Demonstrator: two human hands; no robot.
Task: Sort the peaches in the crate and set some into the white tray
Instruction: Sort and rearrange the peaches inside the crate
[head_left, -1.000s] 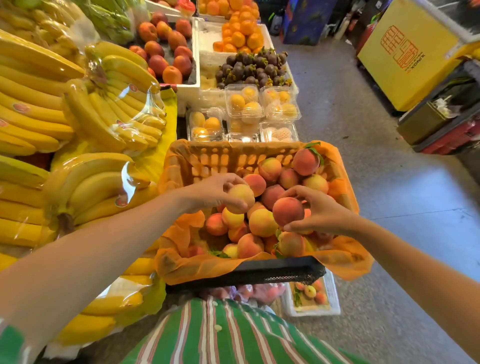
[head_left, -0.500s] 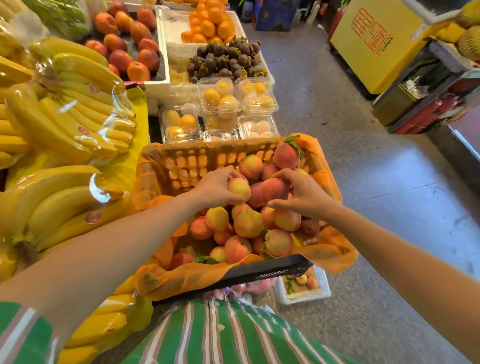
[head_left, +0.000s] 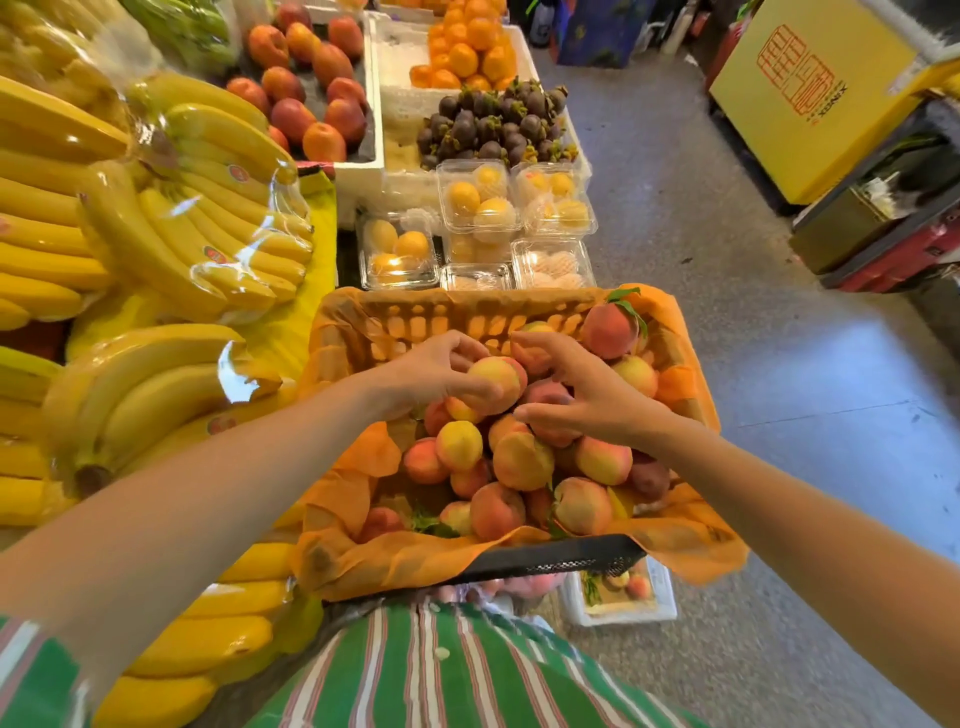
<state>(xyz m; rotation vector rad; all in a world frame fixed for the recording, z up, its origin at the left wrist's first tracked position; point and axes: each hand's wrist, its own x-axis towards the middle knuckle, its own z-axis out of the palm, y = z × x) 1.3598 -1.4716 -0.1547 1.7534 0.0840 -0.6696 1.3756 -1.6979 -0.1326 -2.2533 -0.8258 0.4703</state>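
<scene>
**Two hands working over a crate of peaches at a fruit stall**

Looking down from head height, a person in a green striped shirt (head_left: 441, 670) is standing over a crate (head_left: 561, 557). The crate is lined with an orange liner (head_left: 363, 551) and heaped with peaches (head_left: 522, 460), most of them piled toward its right side.

The left hand (head_left: 431, 374) is reaching in from the left. Its thumb and fingers are curling around a yellow-pink peach (head_left: 496, 376) at the top of the pile, holding it.

The right hand (head_left: 587, 395) is lying close beside it, thumb and fingers spread wide and arching over a reddish peach (head_left: 548, 397). Whether it is gripping that fruit or only resting on it cannot be told.

The white tray (head_left: 618, 616) is sitting on the grey floor (head_left: 779, 364) below the crate's near right corner, partly hidden by it. A few small peaches are lying inside.

Bagged bananas (head_left: 197, 208) are filling the left side. Beyond the crate, clear plastic boxes (head_left: 478, 197) of yellow fruit are standing in front of a mound of dark mangosteens (head_left: 493, 124).
</scene>
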